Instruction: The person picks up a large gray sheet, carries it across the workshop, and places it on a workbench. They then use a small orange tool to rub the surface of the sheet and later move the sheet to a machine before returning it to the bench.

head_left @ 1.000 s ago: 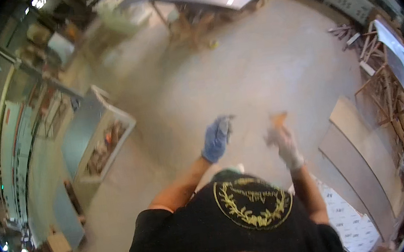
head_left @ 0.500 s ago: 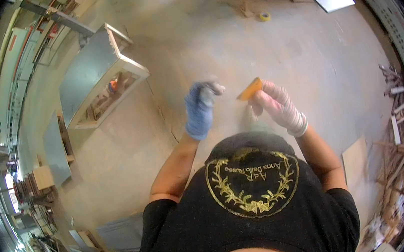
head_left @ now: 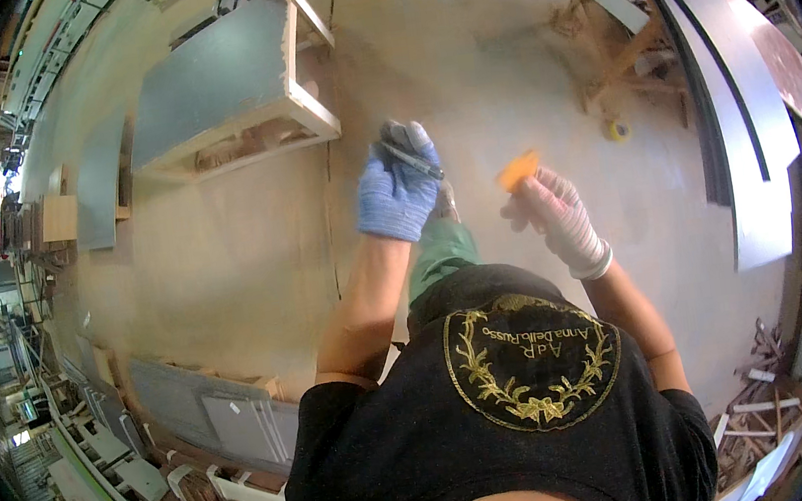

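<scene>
Head view: left hand [head_left: 397,194], now raised, grips a dark pen [head_left: 413,160]; right hand [head_left: 555,215] pinches an orange piece [head_left: 518,172] beside it, as before.

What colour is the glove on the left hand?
Blue, on the left hand; the head view shows it best.

Blue glove, white glove, orange tool

The left hand [head_left: 397,194] wears blue, the right hand [head_left: 563,221] white; the scraper [head_left: 518,172] is orange, the shirt [head_left: 503,428] black with gold.
</scene>
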Demonstrator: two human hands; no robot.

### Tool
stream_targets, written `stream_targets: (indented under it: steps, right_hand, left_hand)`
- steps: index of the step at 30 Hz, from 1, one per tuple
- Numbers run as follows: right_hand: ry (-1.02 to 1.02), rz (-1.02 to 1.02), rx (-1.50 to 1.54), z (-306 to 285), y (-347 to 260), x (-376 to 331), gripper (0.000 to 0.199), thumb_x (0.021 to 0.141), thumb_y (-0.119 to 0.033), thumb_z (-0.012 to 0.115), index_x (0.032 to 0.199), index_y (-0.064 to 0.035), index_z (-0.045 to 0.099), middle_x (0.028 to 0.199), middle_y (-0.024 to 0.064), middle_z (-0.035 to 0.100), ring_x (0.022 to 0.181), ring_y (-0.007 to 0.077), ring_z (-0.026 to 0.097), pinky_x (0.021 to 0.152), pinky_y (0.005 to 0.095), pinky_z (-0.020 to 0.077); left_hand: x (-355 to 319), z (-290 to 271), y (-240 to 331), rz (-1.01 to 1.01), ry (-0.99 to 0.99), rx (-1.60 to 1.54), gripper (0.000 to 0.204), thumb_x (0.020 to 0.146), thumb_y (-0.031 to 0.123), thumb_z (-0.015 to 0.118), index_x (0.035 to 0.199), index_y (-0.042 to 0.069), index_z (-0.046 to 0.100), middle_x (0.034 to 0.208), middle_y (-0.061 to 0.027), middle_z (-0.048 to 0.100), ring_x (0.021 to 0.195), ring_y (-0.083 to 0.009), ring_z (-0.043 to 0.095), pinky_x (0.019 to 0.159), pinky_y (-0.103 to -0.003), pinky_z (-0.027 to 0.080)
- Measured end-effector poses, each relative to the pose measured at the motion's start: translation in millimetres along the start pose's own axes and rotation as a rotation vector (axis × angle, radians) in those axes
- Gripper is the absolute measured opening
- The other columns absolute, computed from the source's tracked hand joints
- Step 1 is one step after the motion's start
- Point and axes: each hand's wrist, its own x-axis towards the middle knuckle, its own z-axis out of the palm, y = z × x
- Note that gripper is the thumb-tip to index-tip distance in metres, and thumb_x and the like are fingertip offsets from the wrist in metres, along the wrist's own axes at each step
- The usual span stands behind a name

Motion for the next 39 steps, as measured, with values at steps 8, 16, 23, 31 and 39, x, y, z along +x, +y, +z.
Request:
stream_targets:
  steps: [8, 16, 23, 31, 39]
  right_hand:
    - [0.16, -0.127, 0.326, -7, -60, 223, 0.023, 0.091, -0.021, 0.05, 0.108, -0.0051, 0.054, 0.088, 0.0042, 0.062, 0.069, 0.0073, 0.057, 0.053, 0.0169, 0.0408]
    - [0.208, -0.228, -0.255, -133, -115, 379, 0.011, 0.087, -0.012, 0.054, 0.088, -0.001, 0.055, 0.071, -0.0001, 0.054, 0.068, 0.0077, 0.049, 0.062, 0.0247, 0.0434]
    - [0.393, -0.478, -0.269, -234, -188, 562, 0.018, 0.086, -0.015, 0.054, 0.099, -0.0024, 0.055, 0.084, 0.003, 0.057, 0.066, 0.0098, 0.049, 0.062, 0.024, 0.0431]
    - [0.045, -0.079, -0.156, -289, -323, 736, 0.017, 0.09, -0.019, 0.051, 0.093, -0.0022, 0.054, 0.073, -0.0001, 0.055, 0.065, 0.0063, 0.051, 0.061, 0.0218, 0.0445]
    - [0.128, -0.168, -0.325, -323, -389, 952, 0.015, 0.088, -0.018, 0.054, 0.09, -0.0033, 0.056, 0.069, -0.0023, 0.053, 0.061, 0.0033, 0.046, 0.055, 0.02, 0.0405]
  left_hand:
    - [192, 76, -17, 0.151, -0.18, 0.813, 0.021, 0.087, 0.027, 0.056, 0.095, 0.008, 0.052, 0.097, -0.0049, 0.061, 0.083, -0.0204, 0.06, 0.08, -0.037, 0.048]
    - [387, 152, -11, 0.013, -0.608, 2.246, 0.024, 0.082, 0.008, 0.062, 0.105, 0.005, 0.053, 0.087, -0.0032, 0.059, 0.072, -0.0114, 0.055, 0.066, -0.026, 0.048]
    - [577, 200, -41, -0.085, -0.373, 1.749, 0.032, 0.091, 0.017, 0.049, 0.122, 0.01, 0.046, 0.079, 0.0006, 0.053, 0.063, -0.007, 0.047, 0.056, -0.022, 0.043]
    - [729, 355, -49, 0.325, -0.388, 1.93, 0.024, 0.089, 0.018, 0.052, 0.108, 0.003, 0.056, 0.083, 0.0009, 0.059, 0.068, -0.0051, 0.047, 0.063, -0.02, 0.042]
    - [931, 471, 2, 0.333, -0.648, 2.091, 0.03, 0.088, 0.022, 0.053, 0.111, 0.003, 0.055, 0.085, -0.0019, 0.059, 0.071, -0.008, 0.052, 0.063, -0.022, 0.044]
